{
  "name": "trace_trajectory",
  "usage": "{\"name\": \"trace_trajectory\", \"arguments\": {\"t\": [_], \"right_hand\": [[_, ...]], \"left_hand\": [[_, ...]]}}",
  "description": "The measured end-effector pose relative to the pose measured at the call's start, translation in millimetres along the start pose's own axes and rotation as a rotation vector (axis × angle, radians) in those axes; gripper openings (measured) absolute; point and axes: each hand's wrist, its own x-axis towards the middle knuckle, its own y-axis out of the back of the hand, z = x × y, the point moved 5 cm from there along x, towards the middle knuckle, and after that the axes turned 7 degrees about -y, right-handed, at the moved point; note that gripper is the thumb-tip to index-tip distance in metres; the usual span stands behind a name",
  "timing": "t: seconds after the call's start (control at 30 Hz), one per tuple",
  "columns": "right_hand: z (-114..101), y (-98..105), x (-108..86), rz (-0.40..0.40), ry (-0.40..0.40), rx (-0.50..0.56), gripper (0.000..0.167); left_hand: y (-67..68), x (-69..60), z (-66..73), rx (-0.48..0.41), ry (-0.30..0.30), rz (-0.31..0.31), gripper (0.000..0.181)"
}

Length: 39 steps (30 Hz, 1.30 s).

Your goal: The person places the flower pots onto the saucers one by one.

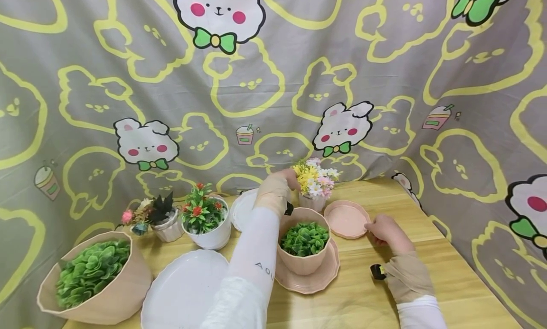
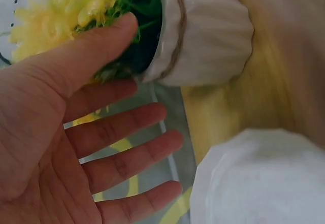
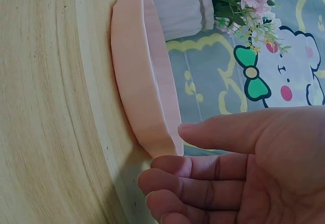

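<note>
Pale pink small saucer (image 1: 347, 219) on the wooden table (image 1: 363, 291), right of the flower pot (image 1: 313, 203). Right hand (image 1: 390, 231) comes in from the right, thumb and index pinching the saucer's near-right rim, thumb on top, other fingers curled below; the rest of the saucer extends away from the grip, toward the flower pot. Left arm reaches forward over the table's middle, left hand (image 1: 289, 177) at the flower pot's left side, fingers spread, thumb across the yellow flowers (image 1: 305, 178); can't tell if it touches. Flower pot upright, twine round its rim. Pink planter (image 1: 302, 266) sits nearer the camera, on a larger pink saucer (image 1: 330, 274).
</note>
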Motion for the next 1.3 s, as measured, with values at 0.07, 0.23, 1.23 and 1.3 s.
{"name": "trace_trajectory", "arguments": {"t": [0.07,0.23,1.23,1.3], "right_hand": [[-0.1,-0.6,-0.3,-0.003,0.001,-0.004,0.039],[0.3,-2.6,0.2,-0.021,0.001,-0.005,0.037],[-2.1,-8.3,0.3,-0.028,0.003,0.009,0.037],[-3.1,-8.6,-0.1,-0.026,-0.001,0.010,0.037]], "left_hand": [[-2.4,-11.0,2.9,-0.086,0.024,0.016,0.028],[-2.0,-47.6,15.6,-0.187,0.089,0.018,0.006],[-95.6,223.9,-81.0,-0.218,0.007,0.104,0.014],[-95.3,214.0,-77.8,-0.279,0.059,0.120,0.017]]}}
